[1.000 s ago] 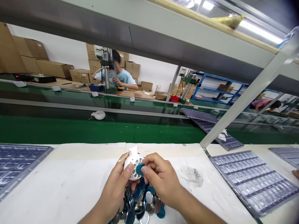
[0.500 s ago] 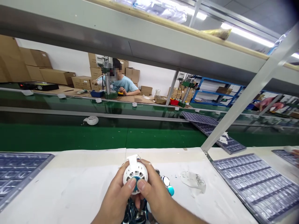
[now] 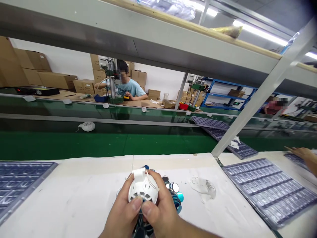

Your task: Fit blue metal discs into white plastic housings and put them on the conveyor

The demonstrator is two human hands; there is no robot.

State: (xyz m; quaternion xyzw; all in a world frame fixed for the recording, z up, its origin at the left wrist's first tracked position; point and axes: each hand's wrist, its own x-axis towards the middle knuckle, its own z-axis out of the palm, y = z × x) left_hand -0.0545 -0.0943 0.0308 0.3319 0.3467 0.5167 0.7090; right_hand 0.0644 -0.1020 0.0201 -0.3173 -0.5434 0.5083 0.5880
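Low in the middle of the head view, a white round vented housing (image 3: 143, 185) with a flat tab and a thin white cord is held between both hands. My left hand (image 3: 125, 210) wraps its left side, and my right hand (image 3: 162, 206) wraps the right. Both thumbs press at the near side of its slotted face, over a blue disc that is almost entirely hidden. Beneath and beside the hands lies a pile of small round discs (image 3: 176, 199), some shiny, some blue. My forearms and hands cover part of that pile.
A green conveyor belt (image 3: 104, 145) runs across, carrying another white housing (image 3: 88, 126). Clear compartment trays lie left (image 3: 22, 188) and right (image 3: 272, 190). A slanted metal post (image 3: 247, 102) supports the overhead shelf. A co-worker's hand (image 3: 303, 153) is at far right; another person (image 3: 132, 90) sits opposite.
The housing has tipped in my hands, so its slotted face and blue disc show less. The housing on the belt has shifted left. At far right a co-worker's hand has come further into view.
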